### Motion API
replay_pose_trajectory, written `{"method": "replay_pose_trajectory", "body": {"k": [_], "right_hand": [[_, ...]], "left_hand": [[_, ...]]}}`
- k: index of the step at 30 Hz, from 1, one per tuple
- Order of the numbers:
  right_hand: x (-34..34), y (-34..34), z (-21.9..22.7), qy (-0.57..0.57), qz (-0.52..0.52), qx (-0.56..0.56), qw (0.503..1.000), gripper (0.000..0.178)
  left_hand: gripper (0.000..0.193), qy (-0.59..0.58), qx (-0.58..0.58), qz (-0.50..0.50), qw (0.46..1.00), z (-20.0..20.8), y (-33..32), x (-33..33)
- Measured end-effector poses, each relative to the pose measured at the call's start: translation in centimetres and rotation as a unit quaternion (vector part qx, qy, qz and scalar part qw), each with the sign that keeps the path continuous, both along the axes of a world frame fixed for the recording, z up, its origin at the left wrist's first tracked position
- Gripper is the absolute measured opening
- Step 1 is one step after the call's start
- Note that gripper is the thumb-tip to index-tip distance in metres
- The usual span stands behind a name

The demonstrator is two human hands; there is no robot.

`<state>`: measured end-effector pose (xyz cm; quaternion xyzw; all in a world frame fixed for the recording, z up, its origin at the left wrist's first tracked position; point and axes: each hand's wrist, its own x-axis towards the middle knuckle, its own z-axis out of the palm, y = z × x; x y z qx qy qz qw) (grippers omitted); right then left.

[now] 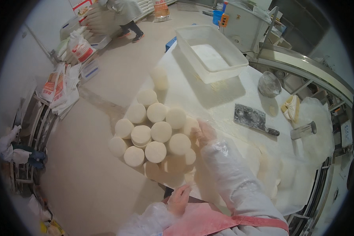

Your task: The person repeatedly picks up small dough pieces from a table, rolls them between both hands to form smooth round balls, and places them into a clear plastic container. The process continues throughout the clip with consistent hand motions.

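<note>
Pale round dough wrappers stand in several tall stacks (161, 131) crowded together at the left part of the white table (220, 114). My right hand (205, 133) reaches over the table and has its fingers curled against the side of the rightmost stack (190, 126), which it partly hides. Low in front of me, by the table's near edge, is my left hand (179, 200), its fingers bent together with nothing visible in them. Clear plastic sleeves cover both forearms. A pink apron (200, 220) shows below the hands.
A large white plastic tub (220, 70) sits at the table's far end. To the right are a floury cleaver (249, 117), a metal bowl (269, 84), a yellowish cloth (291, 108) and a clear cylinder (303, 130). Sacks (82, 49) line the far left; a person (126, 13) stands beyond.
</note>
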<state>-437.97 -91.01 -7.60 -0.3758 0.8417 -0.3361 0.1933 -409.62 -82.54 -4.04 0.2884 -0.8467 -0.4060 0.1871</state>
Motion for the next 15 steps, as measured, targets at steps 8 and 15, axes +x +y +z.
{"method": "replay_pose_trajectory", "body": {"k": [8, 15], "right_hand": [[1.1, -0.6, 2.3, -0.345, -0.108, -0.078, 0.929, 0.068], [-0.8, 9.1, 3.3, 0.033, -0.064, -0.226, 0.972, 0.066]], "left_hand": [[0.026, -0.011, 0.373, 0.081, 0.924, 1.1, 1.1, -2.8], [0.023, -0.098, 0.4, 0.122, 0.903, 2.0, 0.9, -4.4]]}}
